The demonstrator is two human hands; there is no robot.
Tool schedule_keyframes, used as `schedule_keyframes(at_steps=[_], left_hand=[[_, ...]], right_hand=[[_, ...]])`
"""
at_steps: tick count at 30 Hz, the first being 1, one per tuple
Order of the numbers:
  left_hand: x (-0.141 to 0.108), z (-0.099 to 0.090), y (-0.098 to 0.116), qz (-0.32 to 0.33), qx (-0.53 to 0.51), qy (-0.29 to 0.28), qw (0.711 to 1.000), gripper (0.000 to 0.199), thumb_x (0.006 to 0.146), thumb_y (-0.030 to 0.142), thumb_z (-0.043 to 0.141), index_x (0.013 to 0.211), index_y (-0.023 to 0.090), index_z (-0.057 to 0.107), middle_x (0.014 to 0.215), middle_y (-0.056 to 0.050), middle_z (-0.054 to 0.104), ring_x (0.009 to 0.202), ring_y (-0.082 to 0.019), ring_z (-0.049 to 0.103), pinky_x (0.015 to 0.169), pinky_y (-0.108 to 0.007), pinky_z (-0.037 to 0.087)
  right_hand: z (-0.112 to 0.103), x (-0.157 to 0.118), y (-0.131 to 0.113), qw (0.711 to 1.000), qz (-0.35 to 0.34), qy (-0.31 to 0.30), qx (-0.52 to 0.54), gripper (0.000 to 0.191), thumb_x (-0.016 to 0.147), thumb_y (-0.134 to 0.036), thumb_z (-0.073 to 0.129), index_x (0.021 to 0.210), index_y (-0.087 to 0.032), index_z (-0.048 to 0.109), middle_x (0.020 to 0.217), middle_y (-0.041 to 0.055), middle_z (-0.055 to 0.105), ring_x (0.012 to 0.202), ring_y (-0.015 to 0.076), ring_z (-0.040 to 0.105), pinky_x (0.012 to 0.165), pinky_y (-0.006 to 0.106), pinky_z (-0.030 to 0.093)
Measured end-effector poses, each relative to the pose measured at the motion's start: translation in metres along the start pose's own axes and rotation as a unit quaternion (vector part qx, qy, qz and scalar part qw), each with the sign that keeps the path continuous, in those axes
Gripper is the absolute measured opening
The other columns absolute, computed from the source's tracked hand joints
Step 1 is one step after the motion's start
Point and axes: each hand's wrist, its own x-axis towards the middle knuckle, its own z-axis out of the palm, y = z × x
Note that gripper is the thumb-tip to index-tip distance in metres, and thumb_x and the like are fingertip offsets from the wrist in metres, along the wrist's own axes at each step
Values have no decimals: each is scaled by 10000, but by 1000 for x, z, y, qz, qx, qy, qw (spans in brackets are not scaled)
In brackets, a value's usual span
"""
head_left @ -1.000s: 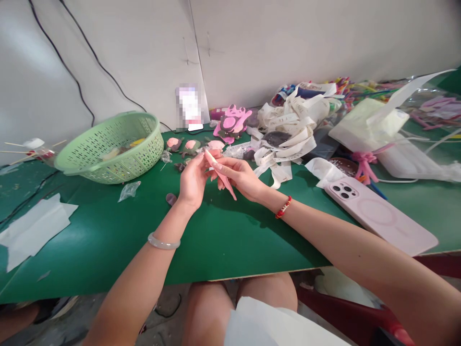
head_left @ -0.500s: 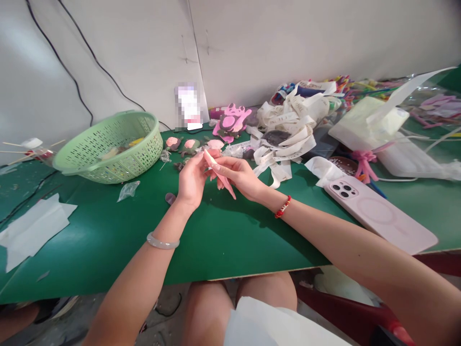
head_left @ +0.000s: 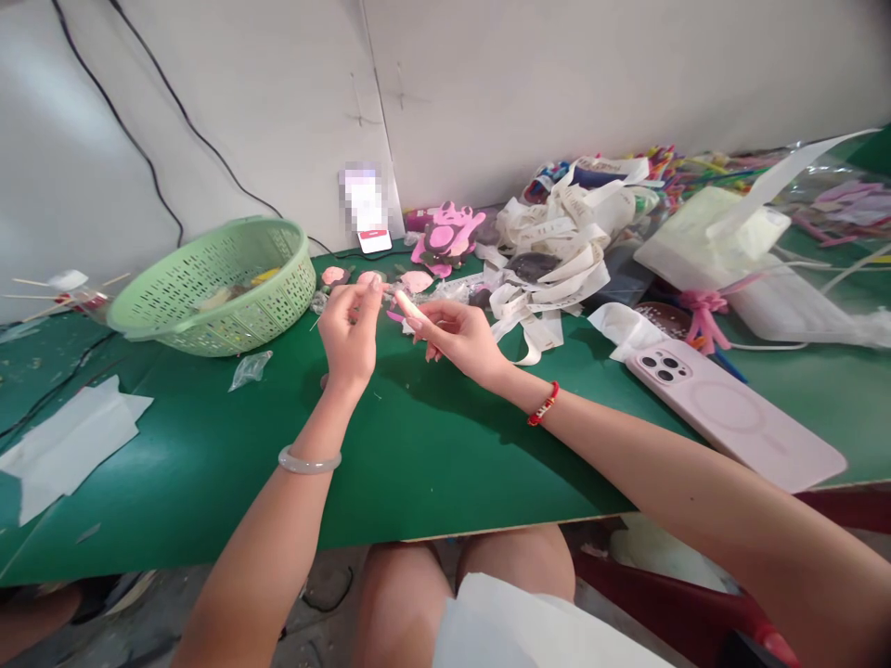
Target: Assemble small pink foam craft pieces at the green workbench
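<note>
My right hand holds a small pale pink piece between thumb and fingers, above the green table. Just left of it, my left hand is pinched closed, its fingertips at a thin pink bit that reaches toward the pale piece. What exactly the left fingertips grip is too small to make out. Behind my hands lie small round pink-topped pieces and a pink and dark cut-out shape.
A green basket stands at the left. Crumpled white ribbons are heaped behind my right hand. A pink phone lies at the right, a lit phone leans on the wall, and white paper lies far left.
My left hand has moved left, away from my right hand. The long pink strip that hung below my fingers no longer shows there.
</note>
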Motion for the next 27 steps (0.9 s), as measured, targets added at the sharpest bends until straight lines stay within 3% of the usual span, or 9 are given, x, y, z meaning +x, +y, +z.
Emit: schedule_keyframes(at_steps=[10, 15, 22, 27], left_hand=[[0, -5, -2, 62, 100, -34, 993, 282, 900, 402, 617, 687, 218, 604, 717, -10, 596, 816, -165, 589, 750, -248, 430], [2, -4, -2, 33, 97, -43, 994, 326, 904, 451, 595, 676, 218, 586, 704, -9, 592, 768, -160, 574, 700, -248, 427], [6, -3, -11, 44, 81, -66, 994, 364, 886, 503, 601, 693, 195, 575, 782, -21, 663, 725, -136, 598, 683, -243, 470], [8, -4, -7, 26, 38, -64, 997, 387, 881, 530, 609, 684, 197, 598, 694, -6, 617, 680, -125, 588, 666, -240, 474]], right_hand=[[0, -4, -3, 998, -7, -2, -64, 416, 796, -575, 693, 936, -183, 678, 746, 20, 675, 493, 106, 567, 452, 247, 448], [0, -4, -2, 997, -7, -5, -72, 431, 797, -578, 689, 943, -172, 678, 743, 24, 673, 498, 110, 574, 461, 248, 464], [0, -3, -1, 997, -8, -8, -74, 464, 773, -600, 700, 936, -167, 675, 748, 17, 682, 492, 98, 572, 454, 229, 471], [0, -2, -1, 998, -8, -5, -64, 433, 777, -574, 709, 927, -169, 674, 758, 23, 689, 499, 105, 586, 456, 236, 479]])
